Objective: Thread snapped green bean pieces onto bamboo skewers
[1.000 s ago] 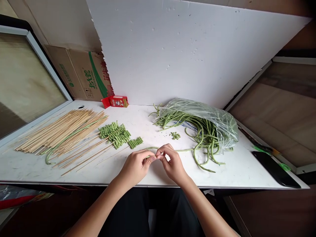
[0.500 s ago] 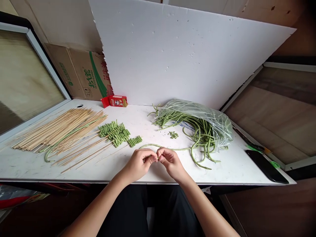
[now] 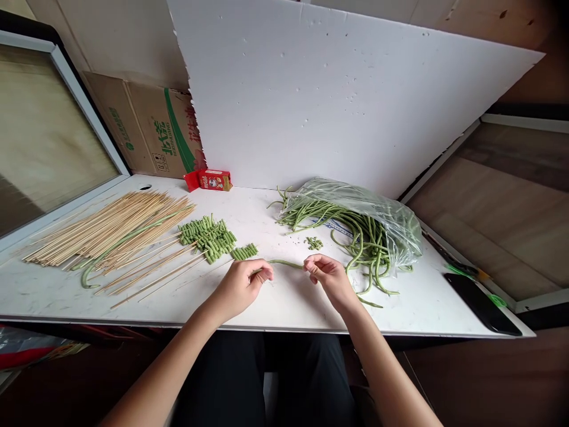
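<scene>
My left hand is over the front of the white table, its thumb and fingertips pressed together; whatever they pinch is too small to make out. To its right, my right hand also has its thumb near its fingers, and its contents are hidden. A long green bean lies on the table just behind and between the hands. Short bean pieces on skewers form a cluster left of centre, with a smaller skewered row beside my left hand. Tiny bean bits lie behind my right hand.
Bare wooden skewers spread over the left of the table. A plastic bag of long beans lies at the right. Farther right is a black phone. A red box stands by the white board.
My hands, which were touching at the fingertips, have moved apart, the left one leftward and the right one rightward. The view has shifted slightly.
</scene>
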Demonstrator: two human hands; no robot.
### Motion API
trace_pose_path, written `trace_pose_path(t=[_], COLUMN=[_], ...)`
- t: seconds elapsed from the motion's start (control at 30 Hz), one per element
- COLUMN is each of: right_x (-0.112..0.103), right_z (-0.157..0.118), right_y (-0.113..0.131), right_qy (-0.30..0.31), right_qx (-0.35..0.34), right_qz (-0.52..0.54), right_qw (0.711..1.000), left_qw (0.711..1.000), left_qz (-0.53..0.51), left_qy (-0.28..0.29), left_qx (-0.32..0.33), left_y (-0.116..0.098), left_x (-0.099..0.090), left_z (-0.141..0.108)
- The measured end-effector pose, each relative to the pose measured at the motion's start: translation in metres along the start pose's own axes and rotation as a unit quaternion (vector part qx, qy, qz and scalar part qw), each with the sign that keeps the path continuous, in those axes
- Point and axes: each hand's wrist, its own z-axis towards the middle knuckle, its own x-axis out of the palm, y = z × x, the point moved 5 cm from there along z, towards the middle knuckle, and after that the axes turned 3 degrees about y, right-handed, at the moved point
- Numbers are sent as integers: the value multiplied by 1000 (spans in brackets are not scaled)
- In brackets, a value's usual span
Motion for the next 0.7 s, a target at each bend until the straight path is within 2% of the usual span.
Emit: trace_pose_path(t=[0.1,0.23,0.33,0.4,0.47,0.53,0.6,0.7], right_x=[-27,-62,-79,-83,-79,-65,-38,11], right_z=[12,40,60,64,57,43,26,3], right_y=[-7,-5,-1,3,8,16,27,44], right_qy=[-86,-207,-226,-230,-236,-228,-162,-17], right_qx=[24,-5,-1,0,-8,-29,-73,-94], right_qz=[-76,-184,-217,-233,-248,-250,-221,-191], right_qw=[993,961,950,945,940,941,959,977], left_qw=[1000,1000,999,999,999,1000,1000,1000], left_qz=[-4,-12,-17,-21,-14,1,2,-13], left_qy=[9,11,15,12,5,4,11,17], left_qx=[-2,-11,-29,-33,-28,-13,7,9], left_y=[2,8,13,13,11,8,4,-3], left_x=[7,13,12,10,6,3,1,0], left_z=[0,0,0,0,-1,-1,-2,-5])
